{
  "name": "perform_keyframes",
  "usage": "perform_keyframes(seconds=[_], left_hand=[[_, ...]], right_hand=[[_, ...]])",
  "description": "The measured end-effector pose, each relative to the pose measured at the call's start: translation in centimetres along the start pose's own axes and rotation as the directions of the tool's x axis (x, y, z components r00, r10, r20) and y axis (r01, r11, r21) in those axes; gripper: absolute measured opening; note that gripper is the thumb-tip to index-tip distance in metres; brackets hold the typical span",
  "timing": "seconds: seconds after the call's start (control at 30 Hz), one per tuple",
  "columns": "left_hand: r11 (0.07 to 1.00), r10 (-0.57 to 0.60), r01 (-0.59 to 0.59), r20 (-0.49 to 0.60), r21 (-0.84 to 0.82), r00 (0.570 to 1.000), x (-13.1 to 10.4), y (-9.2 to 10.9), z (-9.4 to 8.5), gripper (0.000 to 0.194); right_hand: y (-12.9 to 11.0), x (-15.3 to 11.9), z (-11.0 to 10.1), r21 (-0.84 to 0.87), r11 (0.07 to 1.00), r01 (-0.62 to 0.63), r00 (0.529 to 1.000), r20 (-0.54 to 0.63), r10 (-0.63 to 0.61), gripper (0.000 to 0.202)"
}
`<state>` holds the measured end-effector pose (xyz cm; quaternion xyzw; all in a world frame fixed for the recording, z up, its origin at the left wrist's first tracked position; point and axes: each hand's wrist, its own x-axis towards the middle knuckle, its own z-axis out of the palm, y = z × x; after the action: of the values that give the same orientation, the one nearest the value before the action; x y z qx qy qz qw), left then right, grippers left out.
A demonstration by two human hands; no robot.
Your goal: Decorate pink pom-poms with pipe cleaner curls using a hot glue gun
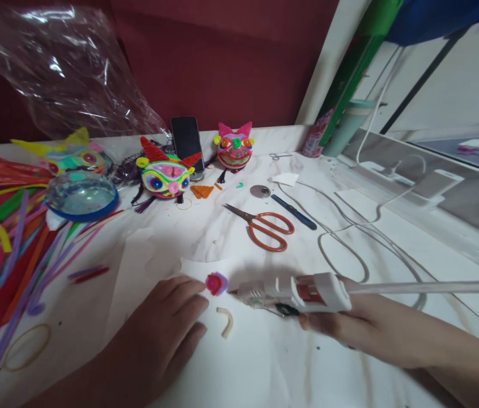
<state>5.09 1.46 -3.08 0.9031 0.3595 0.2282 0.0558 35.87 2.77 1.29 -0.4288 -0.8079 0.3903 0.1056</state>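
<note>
The left hand has fingers slightly spread, index tip at nine o'clock of the pink-and-purple coil on white paper; the right hand's fingers wrap the glue gun, nozzle at three o'clock — a slip (it's probably hot) could burn skin.

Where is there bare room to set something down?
The white paper looks bare nearer you than the curved cream piece; so does the marble-patterned tabletop left of the orange-handled metal scissors. It's crowded left with colourful fuzzy stems, right with looping grey cable.
</note>
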Motion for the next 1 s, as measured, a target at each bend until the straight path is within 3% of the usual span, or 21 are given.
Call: perform_keyframes(seconds=[1.0], left_hand=[[1.0,-0.003,0.003,0.035,-0.004,0.999,-0.06,0.04,-0.04,0.022]], right_hand=[[0.5,0.12,0.97,-0.077,0.995,0.061,0.996,-0.066,-0.066,0.027]])
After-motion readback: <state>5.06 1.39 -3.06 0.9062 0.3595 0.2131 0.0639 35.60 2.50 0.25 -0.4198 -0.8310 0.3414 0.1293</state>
